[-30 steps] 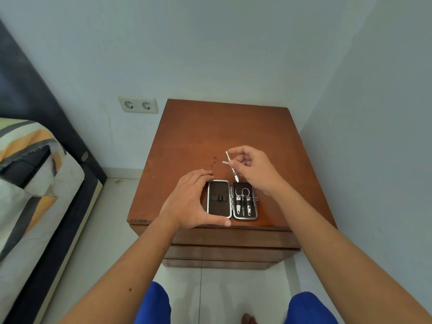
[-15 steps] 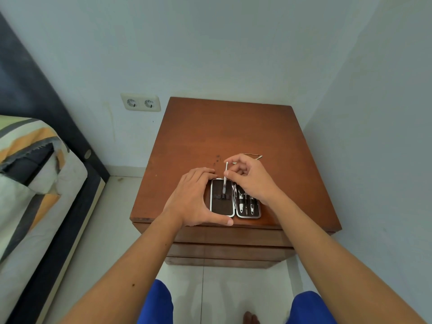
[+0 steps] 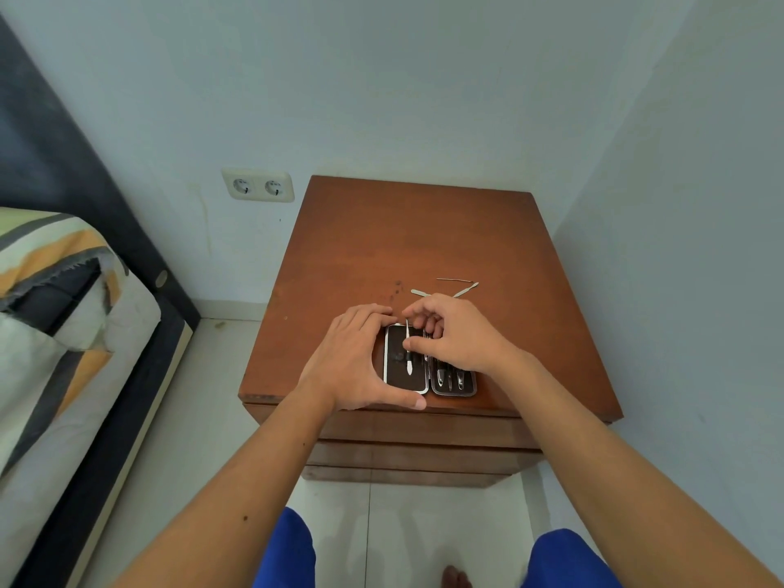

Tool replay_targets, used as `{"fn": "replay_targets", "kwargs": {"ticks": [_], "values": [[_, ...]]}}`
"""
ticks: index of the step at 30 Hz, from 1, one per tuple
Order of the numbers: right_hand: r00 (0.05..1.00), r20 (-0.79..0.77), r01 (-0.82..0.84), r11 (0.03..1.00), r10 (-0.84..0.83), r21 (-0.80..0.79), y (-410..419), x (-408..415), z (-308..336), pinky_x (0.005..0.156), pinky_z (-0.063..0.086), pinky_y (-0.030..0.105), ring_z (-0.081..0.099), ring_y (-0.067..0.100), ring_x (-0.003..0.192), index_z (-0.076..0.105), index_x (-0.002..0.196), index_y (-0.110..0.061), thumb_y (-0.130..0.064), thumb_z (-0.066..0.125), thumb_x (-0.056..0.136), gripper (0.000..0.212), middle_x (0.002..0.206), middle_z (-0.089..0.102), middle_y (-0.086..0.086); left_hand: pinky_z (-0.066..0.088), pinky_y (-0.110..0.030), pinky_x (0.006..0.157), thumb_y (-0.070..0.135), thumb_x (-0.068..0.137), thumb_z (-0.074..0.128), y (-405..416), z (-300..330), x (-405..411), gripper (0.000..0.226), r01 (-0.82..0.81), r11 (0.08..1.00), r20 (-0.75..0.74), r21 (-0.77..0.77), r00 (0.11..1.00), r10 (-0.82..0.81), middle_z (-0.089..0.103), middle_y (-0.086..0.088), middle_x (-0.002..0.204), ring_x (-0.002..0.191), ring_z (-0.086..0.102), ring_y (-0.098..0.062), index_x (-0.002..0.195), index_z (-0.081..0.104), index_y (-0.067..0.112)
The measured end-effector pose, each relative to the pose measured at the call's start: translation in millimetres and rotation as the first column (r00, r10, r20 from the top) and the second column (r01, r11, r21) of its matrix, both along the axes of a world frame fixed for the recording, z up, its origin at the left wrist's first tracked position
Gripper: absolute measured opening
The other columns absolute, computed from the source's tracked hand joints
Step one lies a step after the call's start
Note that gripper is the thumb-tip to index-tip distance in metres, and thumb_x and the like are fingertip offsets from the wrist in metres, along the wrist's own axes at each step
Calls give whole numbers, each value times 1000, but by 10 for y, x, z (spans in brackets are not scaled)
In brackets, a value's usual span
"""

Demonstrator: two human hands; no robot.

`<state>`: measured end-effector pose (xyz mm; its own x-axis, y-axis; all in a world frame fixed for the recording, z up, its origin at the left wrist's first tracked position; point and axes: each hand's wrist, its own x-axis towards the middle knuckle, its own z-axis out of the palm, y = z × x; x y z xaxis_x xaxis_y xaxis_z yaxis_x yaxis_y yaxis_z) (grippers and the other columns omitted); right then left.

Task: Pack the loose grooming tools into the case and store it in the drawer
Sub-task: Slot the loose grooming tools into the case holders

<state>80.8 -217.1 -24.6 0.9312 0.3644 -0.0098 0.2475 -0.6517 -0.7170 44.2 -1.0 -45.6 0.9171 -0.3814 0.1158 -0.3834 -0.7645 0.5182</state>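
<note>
Two hands: ours, both at the open case (image 3: 405, 381) near the nightstand's (image 3: 551, 375) front edge
Left hand (image 3: 354, 358): curled around the case's left half, thumb along its near edge, bracing it
Right hand (image 3: 460, 339): pinching a slim metal tool (image 3: 408, 354) that lies on the left half
Right half: three tools seated
Beyond our fingers: loose tools (image 3: 460, 288) on the wood

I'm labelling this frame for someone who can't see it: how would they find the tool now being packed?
On the wooden nightstand, near its front edge, lies the open case. The slim silver tool lies lengthwise in its left half under the right hand; the other loose tools lie on bare wood behind.
</note>
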Motion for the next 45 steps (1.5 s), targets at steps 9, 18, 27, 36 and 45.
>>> {"fn": "replay_targets", "kwargs": {"ticks": [9, 18, 27, 36, 45], "values": [[990, 35, -127, 972, 136, -199, -55, -148, 61, 95, 50, 29, 52, 5, 101, 69, 128, -22, -53, 89, 73, 67, 114, 53, -11, 24, -34, 124, 98, 46, 74, 0, 3, -3, 128, -3, 1000, -8, -4, 1000, 3, 44, 12, 153, 146, 31, -7, 146, 52, 21], [995, 98, 11, 1000, -11, 3, -121, -185, 11, 81, 50, 19, 60, 5, 89, 76, 118, -28, -43, 88, 79, 43, 104, 62, -13, 22, -30, 123, 97, 47, 76, -12, 5, -6, 128, 0, 1000, -5, -2, 1000, 0, 43, 12, 154, 146, 30, -7, 147, 50, 21], [929, 249, 321, 930, -273, -177, -182, 323, -6, 92, 50, 40, 61, 21, 100, 83, 103, -29, -33, 73, 95, 13, 104, 72, -5, 18, -26, 120, 97, 47, 76, -10, 37, -10, 129, -6, 1000, -16, 12, 1000, 6, 40, 13, 157, 146, 28, -5, 150, 47, 24], [933, 359, 204, 876, -39, -437, -90, 436, -5, 91, 49, 38, 55, 23, 104, 74, 105, -16, -24, 60, 104, 16, 106, 67, 0, 17, -26, 121, 97, 48, 76, -10, 34, -18, 129, -10, 1000, -1, 21, 1000, 10, 40, 12, 158, 147, 28, -6, 149, 47, 23], [950, -106, 311, 912, -293, 268, -101, 162, 94, 90, 58, 34, 70, 11, 80, 59, 137, -30, -14, 71, 97, 44, 91, 76, 1, 19, -29, 123, 97, 46, 76, 0, 18, -5, 129, -4, 1000, -2, 14, 1000, 4, 42, 12, 155, 147, 29, -7, 148, 48, 23]]}}
